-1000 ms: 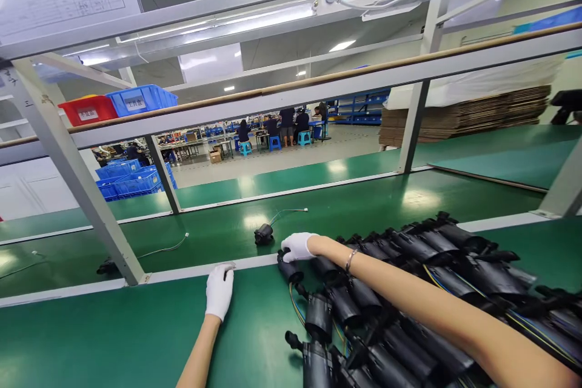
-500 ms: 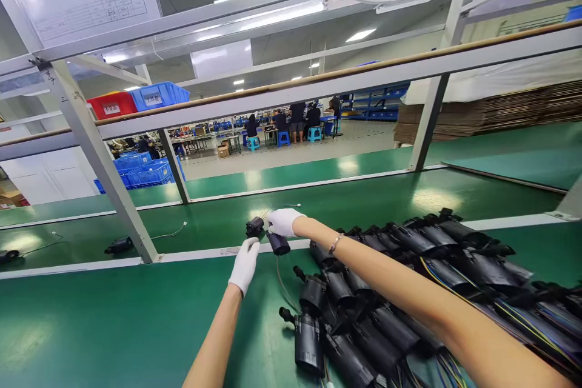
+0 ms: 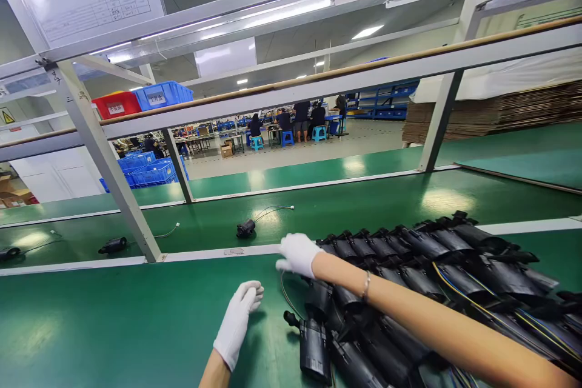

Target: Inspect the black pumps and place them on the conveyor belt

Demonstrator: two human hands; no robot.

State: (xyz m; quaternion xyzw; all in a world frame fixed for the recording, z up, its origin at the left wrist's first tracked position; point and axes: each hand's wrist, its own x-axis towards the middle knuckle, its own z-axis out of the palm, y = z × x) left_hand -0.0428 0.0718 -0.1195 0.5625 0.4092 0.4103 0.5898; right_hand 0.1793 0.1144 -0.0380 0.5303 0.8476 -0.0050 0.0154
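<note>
My left hand (image 3: pixel 239 322), in a white glove, hovers over the green bench (image 3: pixel 150 321). Its fingers are loosely bent and hold nothing. My right hand (image 3: pixel 299 256), also gloved, is closed at the left end of the rows of black motors (image 3: pixel 313 348). It seems to grip the black motor seen under it earlier, now almost wholly hidden by the glove. A thin cable (image 3: pixel 286 298) curves down below this hand. Beyond both hands, another small black motor (image 3: pixel 246 228) with a thin lead lies on the green conveyor strip, touched by neither hand.
Two more motors lie along the strip on the left, one of them beside the slanting metal post (image 3: pixel 113 176). A white rail (image 3: pixel 200 254) separates bench and strip. Red (image 3: pixel 117 104) and blue bins (image 3: pixel 164 96) sit on the shelf above. Several people work far behind.
My left hand has drawn back toward me from the motor on the strip, which now lies free. My right hand has moved right and nearer, to the edge of the motor rows.
</note>
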